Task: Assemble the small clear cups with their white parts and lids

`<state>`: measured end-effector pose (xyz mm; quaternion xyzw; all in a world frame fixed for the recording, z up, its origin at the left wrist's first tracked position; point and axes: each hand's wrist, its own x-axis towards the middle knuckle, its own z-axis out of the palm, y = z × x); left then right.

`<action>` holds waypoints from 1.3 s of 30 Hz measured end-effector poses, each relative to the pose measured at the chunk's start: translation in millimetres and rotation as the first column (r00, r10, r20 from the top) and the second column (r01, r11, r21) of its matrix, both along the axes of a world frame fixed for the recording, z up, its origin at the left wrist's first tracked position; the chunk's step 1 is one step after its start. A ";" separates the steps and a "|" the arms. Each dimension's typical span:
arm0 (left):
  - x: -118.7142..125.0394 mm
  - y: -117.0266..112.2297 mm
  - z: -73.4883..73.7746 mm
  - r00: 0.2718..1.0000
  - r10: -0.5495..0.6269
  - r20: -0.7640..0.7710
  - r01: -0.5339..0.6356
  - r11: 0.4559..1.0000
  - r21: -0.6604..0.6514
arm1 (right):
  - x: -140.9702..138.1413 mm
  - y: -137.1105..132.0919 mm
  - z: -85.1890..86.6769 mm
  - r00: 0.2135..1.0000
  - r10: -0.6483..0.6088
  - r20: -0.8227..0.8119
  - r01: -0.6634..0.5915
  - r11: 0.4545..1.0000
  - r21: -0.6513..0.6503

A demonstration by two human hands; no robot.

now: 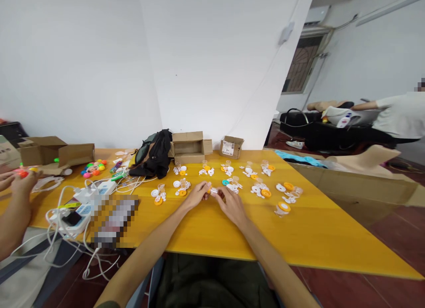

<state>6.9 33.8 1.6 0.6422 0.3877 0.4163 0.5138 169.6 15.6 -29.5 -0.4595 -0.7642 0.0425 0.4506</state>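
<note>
My left hand (196,194) and my right hand (230,204) meet over the middle of the yellow table (299,237). Together they pinch a small clear plastic piece with an orange part (212,190) between their fingertips. Around them lie several small clear cups, white discs and orange rings (266,193), set out in little groups. One orange-lidded clear cup (283,207) stands to the right of my right hand.
A black bag (155,153) and open cardboard boxes (190,146) stand at the table's back. White cables and a power strip (78,210) sprawl on the left. Another person's hands (13,182) hold bright toys at far left. A second person leans over a bench at far right.
</note>
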 end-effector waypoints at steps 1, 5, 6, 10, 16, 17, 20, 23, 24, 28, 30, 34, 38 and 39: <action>0.0 0.0 0.0 1.000 0.003 0.000 -0.003 1.000 -0.003 | -0.2 -0.2 -0.2 1.000 0.011 -0.010 -0.011 1.000 0.004; 0.2 -0.1 -0.4 1.000 0.017 -0.001 -0.017 1.000 -0.019 | -0.6 -0.7 -1.6 0.999 0.041 -0.032 -0.040 0.998 0.049; 0.3 -0.1 -0.4 1.000 0.017 -0.001 -0.017 1.000 -0.020 | -0.5 -0.7 -1.9 0.999 0.043 -0.030 -0.041 0.997 0.061; 0.3 -0.1 -0.1 1.000 0.019 -0.009 -0.019 1.000 -0.017 | -0.1 -1.1 -1.4 0.999 0.037 -0.016 -0.036 0.996 0.081; -0.2 0.9 -1.6 1.000 0.016 -0.007 -0.016 1.000 -0.024 | -0.5 -1.7 0.2 1.000 -0.007 -0.009 0.007 0.998 0.055; -0.2 1.2 -2.2 1.000 0.011 -0.004 -0.011 1.000 -0.021 | -0.6 -1.5 0.2 1.000 -0.014 -0.002 0.014 0.999 0.050; -0.4 2.0 -3.4 1.000 0.000 0.000 0.000 1.000 -0.010 | -0.6 -0.9 -0.2 0.999 -0.035 0.019 0.035 0.999 0.035; -0.7 2.4 -3.7 1.000 -0.006 -0.002 0.006 1.000 0.002 | -0.7 -0.3 -0.9 0.997 -0.064 0.042 0.063 0.998 0.024; -0.8 2.4 -3.6 1.000 -0.007 -0.004 0.007 1.000 0.007 | -0.8 -0.1 -1.0 0.996 -0.077 0.050 0.076 0.997 0.020; -1.0 1.9 -2.7 1.000 -0.006 -0.011 0.006 1.000 0.016 | -1.1 -0.2 -0.8 0.993 -0.095 0.071 0.095 0.995 0.001; -0.8 1.4 -2.1 1.000 -0.003 -0.016 0.003 1.000 0.013 | -1.2 -0.8 -0.1 0.995 -0.079 0.065 0.079 0.997 -0.002; 0.0 1.0 -1.0 1.000 0.005 -0.014 -0.005 1.000 0.004 | -0.9 -2.4 1.3 0.998 -0.045 0.040 0.044 0.999 0.025; 0.3 1.1 -1.1 1.000 0.002 -0.012 -0.002 1.000 -0.008 | -0.4 -3.5 2.0 0.999 -0.032 0.038 0.030 0.998 0.063; 0.2 1.2 -1.4 1.000 0.002 -0.011 -0.002 1.000 -0.008 | -0.4 -3.6 2.2 0.999 -0.032 0.038 0.030 0.997 0.069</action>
